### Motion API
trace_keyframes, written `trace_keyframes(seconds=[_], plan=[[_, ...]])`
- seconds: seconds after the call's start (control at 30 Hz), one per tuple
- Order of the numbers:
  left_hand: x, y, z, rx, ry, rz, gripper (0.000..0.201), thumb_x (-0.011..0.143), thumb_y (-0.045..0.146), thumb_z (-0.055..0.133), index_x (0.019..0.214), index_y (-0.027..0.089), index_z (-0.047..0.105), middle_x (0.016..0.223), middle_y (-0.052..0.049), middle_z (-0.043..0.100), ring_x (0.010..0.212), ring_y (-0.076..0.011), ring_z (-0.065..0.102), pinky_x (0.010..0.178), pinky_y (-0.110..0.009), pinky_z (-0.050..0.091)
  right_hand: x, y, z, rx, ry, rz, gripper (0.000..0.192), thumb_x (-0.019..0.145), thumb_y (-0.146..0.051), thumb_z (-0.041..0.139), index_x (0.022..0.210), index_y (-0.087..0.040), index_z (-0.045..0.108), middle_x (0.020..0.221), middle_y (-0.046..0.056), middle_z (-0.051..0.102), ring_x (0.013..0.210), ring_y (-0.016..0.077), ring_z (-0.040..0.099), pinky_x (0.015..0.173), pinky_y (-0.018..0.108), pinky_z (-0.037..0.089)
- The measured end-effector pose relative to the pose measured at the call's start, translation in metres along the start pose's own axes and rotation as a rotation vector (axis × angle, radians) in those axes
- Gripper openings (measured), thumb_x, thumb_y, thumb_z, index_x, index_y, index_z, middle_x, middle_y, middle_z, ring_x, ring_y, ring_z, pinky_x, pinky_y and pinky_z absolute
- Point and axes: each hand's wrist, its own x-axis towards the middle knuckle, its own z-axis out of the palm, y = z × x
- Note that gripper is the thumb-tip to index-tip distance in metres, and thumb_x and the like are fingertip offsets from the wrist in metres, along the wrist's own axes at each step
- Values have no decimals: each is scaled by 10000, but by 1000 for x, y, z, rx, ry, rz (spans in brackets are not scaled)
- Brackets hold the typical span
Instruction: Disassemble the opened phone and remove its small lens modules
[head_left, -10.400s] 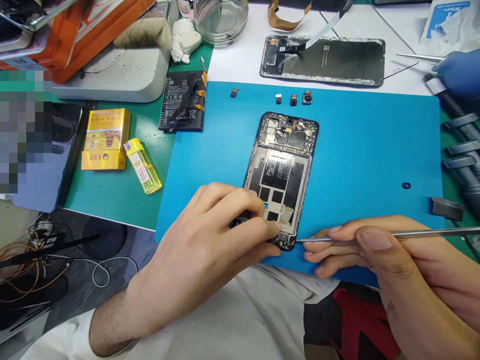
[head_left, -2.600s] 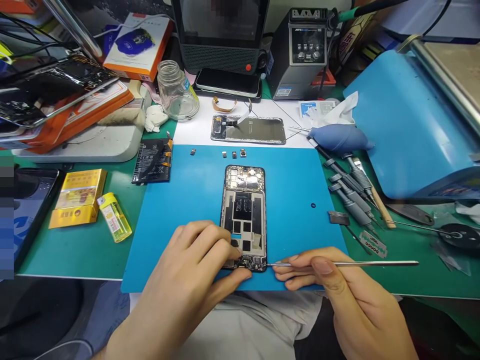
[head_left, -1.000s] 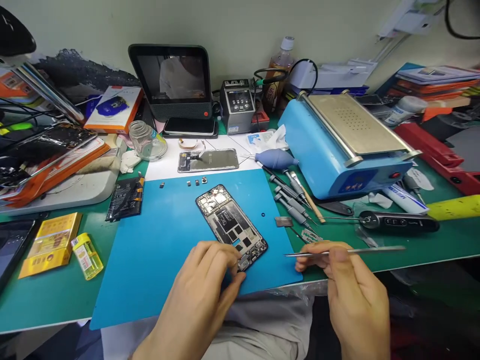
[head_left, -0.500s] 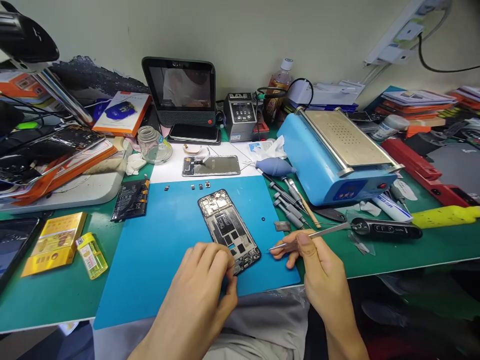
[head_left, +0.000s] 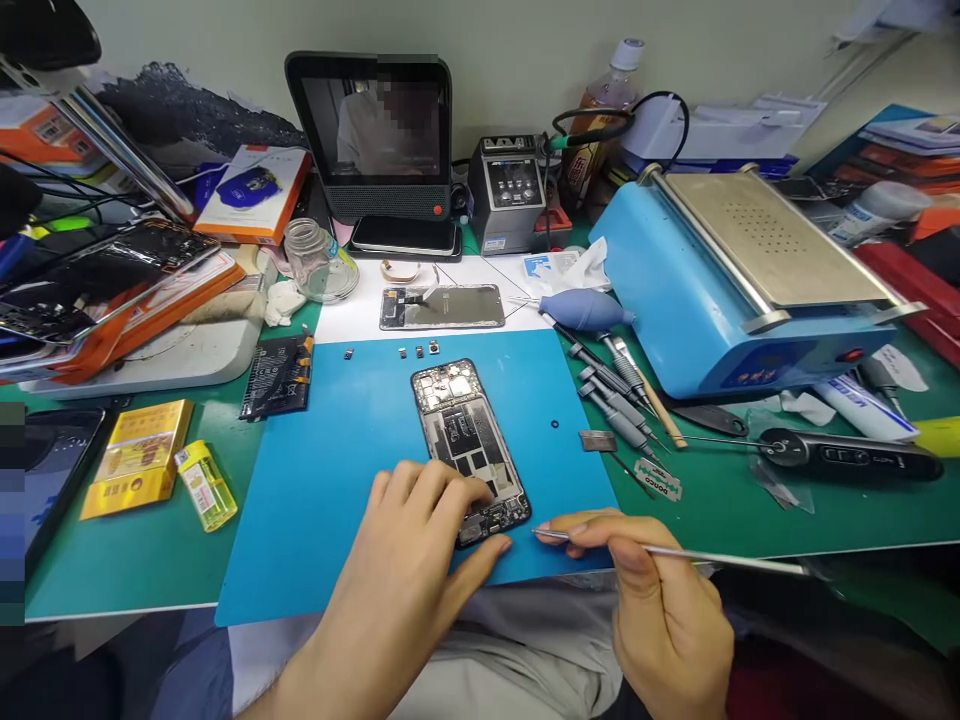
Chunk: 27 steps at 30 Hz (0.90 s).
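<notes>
One opened phone (head_left: 469, 447) lies flat near the front edge of a blue mat (head_left: 337, 470), back cover off and circuitry showing. Its long axis runs away from the person and leans a little leftward, the camera end at the far side and the connector end nearest the body. The left hand (head_left: 420, 560) rests on that near end, fingers (head_left: 450, 487) spread over the lower boards and thumb against the bottom edge. Just beside the phone's near right corner, the right hand (head_left: 652, 610) pinches a thin metal tool (head_left: 675, 552) between thumb and forefinger, its tip aimed left at the phone but not touching it. Small loose parts (head_left: 418, 351) sit in a row at the mat's far edge. Around the mat stretches a green bench (head_left: 112, 560) with a battery (head_left: 277, 362), precision screwdrivers (head_left: 619, 385), a blue heating machine (head_left: 742, 275) and a monitor (head_left: 369, 130) against a pale wall.
</notes>
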Motion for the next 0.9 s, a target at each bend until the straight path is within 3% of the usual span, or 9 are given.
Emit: trace_keyframes(seconds=[0.13, 0.37, 0.53, 0.7, 0.9], plan=[[-1, -2, -2, -20, 9, 9, 167, 1140, 293, 652, 1291, 299, 580, 1137, -7, 682, 1027, -271, 579, 849, -420, 401, -8, 5, 5, 28, -9, -67, 261, 1197, -183, 471, 1200, -246, 724, 1069, 11, 788, 1072, 169, 798, 925, 293, 670], [0, -2, -4, -41, -10, -10, 170, 1124, 273, 668, 1274, 286, 590, 1140, -15, 683, 1030, -269, 577, 854, -424, 402, -10, 7, 6, 29, -6, -54, 279, 1168, -140, 495, 1230, -252, 743, 1055, 27, 779, 1063, 204, 803, 911, 349, 676], [1, -7, -13, -105, -109, -12, 266, 1112, 231, 675, 1337, 311, 558, 1228, -1, 672, 1108, -270, 557, 926, -447, 403, -15, 14, 5, 56, -9, -66, 295, 1165, -146, 498, 1268, -254, 753, 1059, 56, 789, 1058, 243, 799, 896, 430, 682], [0, -7, -21, -173, -179, -47, 311, 1145, 235, 624, 1413, 350, 515, 1314, 5, 652, 1166, -263, 539, 939, -435, 424, -17, 18, 3, 75, -32, -79, 296, 1179, -182, 483, 1277, -250, 754, 1106, 62, 799, 1088, 261, 800, 893, 459, 680], [-1, -10, -21, -211, -145, -24, 296, 1144, 220, 632, 1385, 333, 502, 1287, 8, 672, 1177, -245, 553, 961, -423, 445, -16, 16, 0, 60, -59, -68, 261, 1189, -232, 506, 1268, -261, 752, 1106, 46, 808, 1072, 263, 808, 904, 455, 671]])
